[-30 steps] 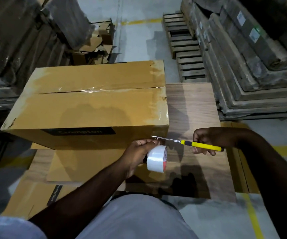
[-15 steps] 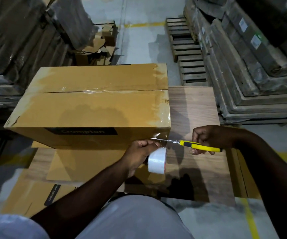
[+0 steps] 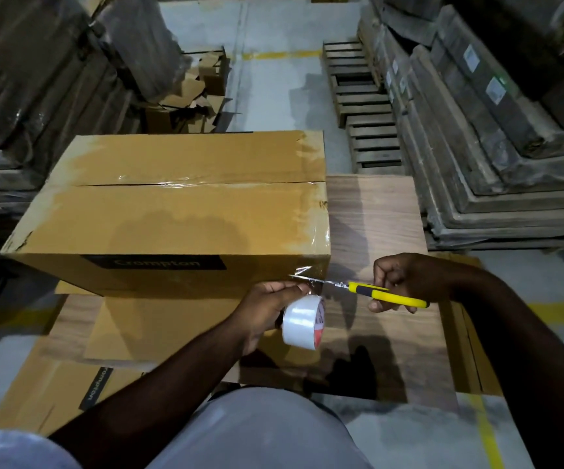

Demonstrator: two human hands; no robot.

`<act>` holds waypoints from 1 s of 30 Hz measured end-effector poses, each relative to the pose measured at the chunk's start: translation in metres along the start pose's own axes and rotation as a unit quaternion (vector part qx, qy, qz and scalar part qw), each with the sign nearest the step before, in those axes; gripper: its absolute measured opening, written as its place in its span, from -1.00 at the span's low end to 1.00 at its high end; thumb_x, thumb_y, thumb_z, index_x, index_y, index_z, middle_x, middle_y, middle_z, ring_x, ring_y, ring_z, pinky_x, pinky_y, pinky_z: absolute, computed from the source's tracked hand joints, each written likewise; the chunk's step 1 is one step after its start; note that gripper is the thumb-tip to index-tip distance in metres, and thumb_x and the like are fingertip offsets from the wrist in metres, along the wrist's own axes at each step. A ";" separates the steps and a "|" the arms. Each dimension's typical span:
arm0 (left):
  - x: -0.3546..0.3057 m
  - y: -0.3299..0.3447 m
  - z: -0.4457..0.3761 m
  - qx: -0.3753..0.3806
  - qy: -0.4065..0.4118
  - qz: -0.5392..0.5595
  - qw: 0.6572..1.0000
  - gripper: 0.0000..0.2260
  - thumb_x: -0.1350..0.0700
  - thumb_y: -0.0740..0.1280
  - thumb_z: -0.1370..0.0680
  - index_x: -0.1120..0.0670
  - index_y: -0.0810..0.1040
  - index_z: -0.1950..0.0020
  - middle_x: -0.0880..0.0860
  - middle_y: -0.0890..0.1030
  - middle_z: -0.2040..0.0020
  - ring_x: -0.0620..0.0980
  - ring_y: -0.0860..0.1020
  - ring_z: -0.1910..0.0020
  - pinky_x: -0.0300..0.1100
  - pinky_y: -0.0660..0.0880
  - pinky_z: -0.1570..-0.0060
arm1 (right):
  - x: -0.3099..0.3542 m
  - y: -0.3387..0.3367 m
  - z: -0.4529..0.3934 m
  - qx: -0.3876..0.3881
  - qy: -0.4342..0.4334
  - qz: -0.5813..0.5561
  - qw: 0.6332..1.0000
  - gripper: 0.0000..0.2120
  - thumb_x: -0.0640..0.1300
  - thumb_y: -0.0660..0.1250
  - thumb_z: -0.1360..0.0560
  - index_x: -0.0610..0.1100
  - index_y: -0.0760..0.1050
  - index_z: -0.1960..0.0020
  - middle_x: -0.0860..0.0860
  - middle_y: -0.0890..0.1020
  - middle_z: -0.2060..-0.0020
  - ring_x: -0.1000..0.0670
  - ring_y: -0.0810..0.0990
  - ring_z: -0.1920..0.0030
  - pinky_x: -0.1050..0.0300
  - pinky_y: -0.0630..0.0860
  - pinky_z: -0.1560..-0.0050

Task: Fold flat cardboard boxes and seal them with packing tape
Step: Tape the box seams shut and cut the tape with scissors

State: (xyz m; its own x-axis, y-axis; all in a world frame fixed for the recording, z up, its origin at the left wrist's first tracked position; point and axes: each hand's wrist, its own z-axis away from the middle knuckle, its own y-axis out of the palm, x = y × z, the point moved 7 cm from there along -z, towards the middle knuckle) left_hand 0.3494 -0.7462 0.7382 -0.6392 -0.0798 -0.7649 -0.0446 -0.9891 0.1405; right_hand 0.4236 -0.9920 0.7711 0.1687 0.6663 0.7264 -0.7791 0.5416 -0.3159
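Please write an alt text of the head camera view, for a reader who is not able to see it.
A person's right hand holds yellow-handled scissors across a strip of clear tape at the near right corner of a taped cardboard box, while the left hand holds the tape roll just below. The box stands on a wooden board in a warehouse.

Head view, downward, close above hands

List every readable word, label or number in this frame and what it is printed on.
"Crompton": dark band on the near side of the cardboard box.
"Crompton", seen sideways: dark band on the flat cardboard lower left.
Red print on the tape roll core: too small to read.
White labels on the wrapped stacks at right: blurred.
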 end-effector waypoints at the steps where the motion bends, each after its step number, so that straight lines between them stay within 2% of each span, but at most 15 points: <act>1: -0.001 0.000 0.001 0.002 0.002 -0.004 1.000 -0.79 0.05 0.41 -0.63 0.14 0.73 -0.14 0.17 0.74 -0.09 0.04 0.67 0.06 -0.13 0.50 0.10 | 0.000 0.001 0.000 -0.001 0.000 -0.005 1.000 -0.68 -0.19 0.63 -0.44 -0.23 0.49 0.07 -0.07 0.72 0.32 0.01 0.56 0.43 0.19 0.42 0.46; 4: -0.004 0.000 0.001 0.003 0.006 -0.011 1.000 -0.77 0.06 0.39 -0.63 0.17 0.71 -0.16 0.19 0.73 -0.09 0.04 0.67 0.07 -0.17 0.52 0.15 | -0.002 0.003 -0.001 -0.010 -0.006 -0.017 1.000 -0.62 -0.13 0.69 -0.36 -0.21 0.50 0.10 -0.16 0.71 0.31 -0.10 0.56 0.37 0.15 0.46 0.45; 6: -0.005 0.000 0.001 -0.001 0.005 -0.009 1.000 -0.77 0.06 0.40 -0.63 0.19 0.71 -0.16 0.20 0.73 -0.08 0.04 0.67 0.09 -0.19 0.52 0.17 | -0.001 0.002 -0.001 -0.015 -0.001 -0.019 1.000 -0.57 -0.05 0.70 -0.32 -0.20 0.50 0.09 -0.14 0.70 0.32 -0.14 0.54 0.34 0.12 0.47 0.41; 10: -0.007 0.001 0.001 0.002 0.002 -0.007 1.000 -0.78 0.07 0.41 -0.62 0.20 0.72 -0.14 0.21 0.73 -0.06 0.05 0.66 0.10 -0.16 0.51 0.14 | 0.005 0.006 0.001 0.006 0.015 0.019 1.000 -0.25 0.43 0.68 -0.05 -0.10 0.50 0.11 -0.11 0.68 0.32 -0.09 0.58 0.37 0.10 0.45 0.34; 12: -0.005 0.001 0.001 0.003 -0.002 -0.006 1.000 -0.80 0.08 0.40 -0.62 0.18 0.73 -0.11 0.20 0.73 -0.06 0.06 0.67 0.10 -0.15 0.52 0.13 | 0.008 0.007 0.000 0.012 0.016 0.038 0.999 -0.19 0.51 0.63 0.01 -0.08 0.49 0.11 -0.09 0.66 0.33 -0.05 0.56 0.41 0.17 0.40 0.38; 14: -0.002 0.000 -0.001 0.003 -0.006 -0.008 1.000 -0.80 0.08 0.41 -0.61 0.18 0.73 -0.12 0.21 0.73 -0.06 0.07 0.68 0.09 -0.16 0.51 0.14 | 0.011 0.007 -0.001 0.009 0.007 0.047 0.999 -0.23 0.47 0.65 -0.03 -0.08 0.49 0.12 -0.08 0.64 0.34 -0.04 0.55 0.42 0.19 0.39 0.42; 20: -0.002 -0.003 -0.002 0.005 -0.013 -0.009 1.000 -0.78 0.09 0.42 -0.61 0.20 0.73 -0.13 0.21 0.73 -0.05 0.09 0.66 0.07 -0.15 0.50 0.13 | 0.009 0.007 -0.005 -0.002 -0.013 0.030 0.999 -0.51 0.09 0.73 -0.27 -0.11 0.47 0.16 -0.07 0.63 0.38 -0.05 0.53 0.45 0.19 0.43 0.45; 22: 0.002 -0.005 -0.002 0.002 -0.020 -0.016 1.000 -0.77 0.07 0.43 -0.60 0.20 0.73 -0.13 0.21 0.73 -0.04 0.09 0.65 0.07 -0.14 0.48 0.12 | 0.012 0.011 -0.005 0.005 -0.011 0.024 1.000 -0.54 0.04 0.72 -0.30 -0.12 0.47 0.16 -0.05 0.61 0.39 -0.02 0.51 0.48 0.20 0.42 0.46; 25: 0.006 -0.009 -0.002 0.002 -0.024 -0.022 0.999 -0.74 0.03 0.46 -0.57 0.21 0.73 -0.12 0.23 0.73 -0.05 0.11 0.66 0.06 -0.08 0.48 0.05 | 0.013 0.017 -0.005 0.022 0.014 0.034 0.999 -0.55 0.11 0.70 -0.31 -0.11 0.49 0.14 0.00 0.61 0.40 0.00 0.52 0.48 0.21 0.42 0.46; 28: 0.008 -0.010 -0.001 0.001 -0.025 -0.024 0.999 -0.71 0.05 0.46 -0.57 0.25 0.71 -0.14 0.24 0.72 -0.05 0.09 0.66 0.08 -0.16 0.51 0.15 | 0.012 0.020 -0.006 0.024 0.029 0.067 0.997 -0.51 0.20 0.67 -0.30 -0.08 0.49 0.12 0.05 0.61 0.38 0.04 0.52 0.45 0.22 0.42 0.43; 30: 0.007 -0.011 0.000 0.003 -0.021 -0.024 1.000 -0.71 0.08 0.45 -0.58 0.30 0.69 -0.16 0.28 0.71 -0.09 0.12 0.66 0.06 -0.18 0.52 0.18 | 0.015 0.019 -0.003 0.001 0.014 0.120 0.993 -0.42 0.41 0.62 -0.19 0.01 0.48 0.14 0.13 0.60 0.37 0.11 0.49 0.39 0.17 0.43 0.32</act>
State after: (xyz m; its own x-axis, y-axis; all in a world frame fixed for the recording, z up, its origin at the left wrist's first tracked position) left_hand 0.3454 -0.7361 0.7309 -0.6673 -0.0277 -0.7443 -0.0802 -0.9908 0.1088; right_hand 0.4130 -0.9699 0.7738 -0.0061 0.7899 0.6132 -0.8000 0.3640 -0.4769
